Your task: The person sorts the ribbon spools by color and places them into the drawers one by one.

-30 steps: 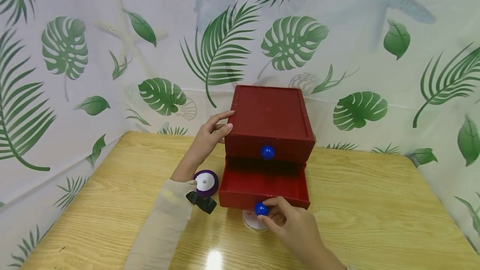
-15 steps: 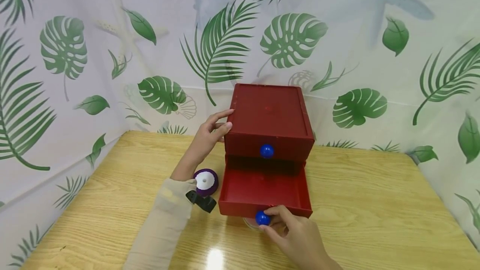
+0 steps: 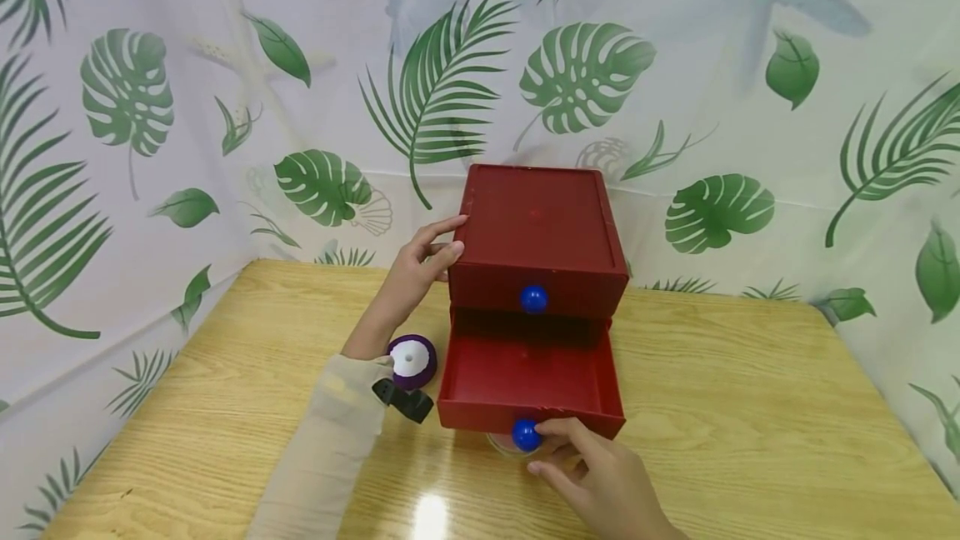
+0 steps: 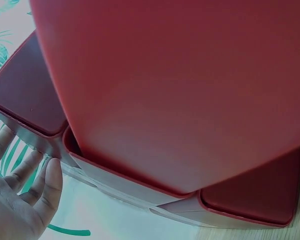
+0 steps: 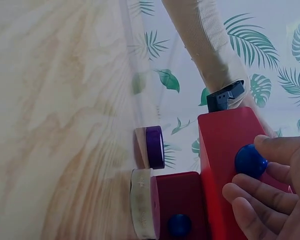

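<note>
A red drawer cabinet (image 3: 536,215) stands on the table with its middle drawer (image 3: 517,377) pulled out, bare red inside. My left hand (image 3: 408,273) rests its fingertips against the cabinet's left side; in the left wrist view its fingers (image 4: 50,187) are spread loosely at the wall. My right hand (image 3: 600,473) is at the pulled-out drawer's blue ball knob (image 3: 527,435). One fingertip lies on the knob, while the thumb stands a little below it with a gap. The top drawer, with its own blue knob (image 3: 534,299), is pushed in.
A purple roll (image 3: 411,362) with a white face lies left of the cabinet. Under the pulled-out drawer is a cream-edged roll (image 5: 142,205), mostly hidden from above. Behind it sits a lower drawer's blue knob (image 5: 180,226). A leaf-print cloth (image 3: 450,65) hangs behind the table (image 3: 750,407).
The middle drawer has slid farther out toward me, covering more of the cream-edged roll. My right thumb has since come off the knob. The left hand stays in place.
</note>
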Action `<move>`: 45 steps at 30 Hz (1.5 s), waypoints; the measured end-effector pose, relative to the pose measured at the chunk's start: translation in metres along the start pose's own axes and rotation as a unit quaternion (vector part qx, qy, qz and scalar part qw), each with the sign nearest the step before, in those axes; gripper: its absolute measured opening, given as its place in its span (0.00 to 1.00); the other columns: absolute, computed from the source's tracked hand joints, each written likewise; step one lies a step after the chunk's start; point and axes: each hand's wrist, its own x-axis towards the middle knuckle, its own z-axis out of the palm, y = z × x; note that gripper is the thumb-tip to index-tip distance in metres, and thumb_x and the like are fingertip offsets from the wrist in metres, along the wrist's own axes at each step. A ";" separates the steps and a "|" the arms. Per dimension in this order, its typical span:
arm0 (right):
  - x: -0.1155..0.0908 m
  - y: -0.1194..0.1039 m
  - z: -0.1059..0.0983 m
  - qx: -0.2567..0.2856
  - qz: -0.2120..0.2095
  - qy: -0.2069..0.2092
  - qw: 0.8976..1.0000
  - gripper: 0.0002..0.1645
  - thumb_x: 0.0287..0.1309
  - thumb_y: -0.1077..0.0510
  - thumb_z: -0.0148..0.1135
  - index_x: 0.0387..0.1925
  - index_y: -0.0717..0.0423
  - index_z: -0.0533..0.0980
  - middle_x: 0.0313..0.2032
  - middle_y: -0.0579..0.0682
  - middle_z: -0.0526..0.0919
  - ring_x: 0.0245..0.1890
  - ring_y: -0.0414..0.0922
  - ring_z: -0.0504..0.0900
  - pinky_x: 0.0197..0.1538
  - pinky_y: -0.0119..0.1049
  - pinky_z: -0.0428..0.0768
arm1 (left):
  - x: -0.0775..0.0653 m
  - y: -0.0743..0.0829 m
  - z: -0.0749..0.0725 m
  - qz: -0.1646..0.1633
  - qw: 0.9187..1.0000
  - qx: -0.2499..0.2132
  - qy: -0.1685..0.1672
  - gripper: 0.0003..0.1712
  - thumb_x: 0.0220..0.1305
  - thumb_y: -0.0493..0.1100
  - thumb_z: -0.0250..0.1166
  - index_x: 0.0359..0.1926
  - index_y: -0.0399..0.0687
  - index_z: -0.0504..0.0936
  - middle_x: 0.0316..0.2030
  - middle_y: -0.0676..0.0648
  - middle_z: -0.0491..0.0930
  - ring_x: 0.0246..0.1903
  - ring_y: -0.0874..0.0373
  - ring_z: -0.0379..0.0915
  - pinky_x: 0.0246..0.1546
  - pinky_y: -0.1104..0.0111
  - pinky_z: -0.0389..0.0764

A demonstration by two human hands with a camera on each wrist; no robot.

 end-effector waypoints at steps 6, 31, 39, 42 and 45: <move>-0.005 0.001 -0.005 0.009 0.081 -0.052 0.995 0.19 0.49 0.49 0.72 0.43 0.45 0.78 0.40 0.40 0.85 0.34 0.36 0.80 0.34 0.25 0.78 | 0.000 0.000 0.000 -0.004 1.000 -0.002 0.000 0.27 0.70 0.48 0.53 0.69 0.58 0.67 0.68 0.48 0.63 0.58 0.48 0.71 0.43 0.68 0.77; -0.008 0.039 0.023 -0.026 0.021 -0.203 0.979 0.33 0.53 0.38 0.66 0.56 0.52 0.76 0.53 0.46 0.81 0.53 0.48 0.80 0.55 0.48 0.77 | 0.000 -0.001 0.000 -0.005 1.000 -0.007 0.000 0.27 0.70 0.48 0.53 0.69 0.59 0.66 0.68 0.48 0.62 0.58 0.49 0.70 0.43 0.67 0.77; -0.002 0.042 0.029 -0.022 0.026 -0.264 0.964 0.41 0.54 0.33 0.61 0.66 0.44 0.68 0.64 0.52 0.73 0.64 0.53 0.71 0.64 0.62 0.64 | 0.000 0.000 0.001 -0.004 1.000 -0.007 -0.003 0.27 0.70 0.48 0.52 0.69 0.58 0.66 0.68 0.47 0.63 0.58 0.48 0.71 0.44 0.66 0.77; -0.001 0.040 0.029 -0.003 0.027 -0.290 0.957 0.41 0.54 0.33 0.60 0.69 0.38 0.65 0.67 0.52 0.69 0.68 0.56 0.67 0.64 0.65 0.61 | 0.000 -0.001 0.001 -0.005 1.000 -0.008 -0.004 0.27 0.71 0.48 0.52 0.69 0.57 0.66 0.68 0.47 0.62 0.58 0.47 0.71 0.45 0.63 0.78; 0.000 0.038 0.029 -0.006 0.021 -0.294 0.956 0.39 0.54 0.33 0.61 0.66 0.40 0.67 0.66 0.51 0.70 0.67 0.56 0.67 0.64 0.65 0.61 | 0.000 0.000 0.000 -0.006 1.000 -0.008 -0.002 0.27 0.71 0.47 0.52 0.69 0.58 0.66 0.68 0.47 0.63 0.58 0.48 0.71 0.46 0.61 0.78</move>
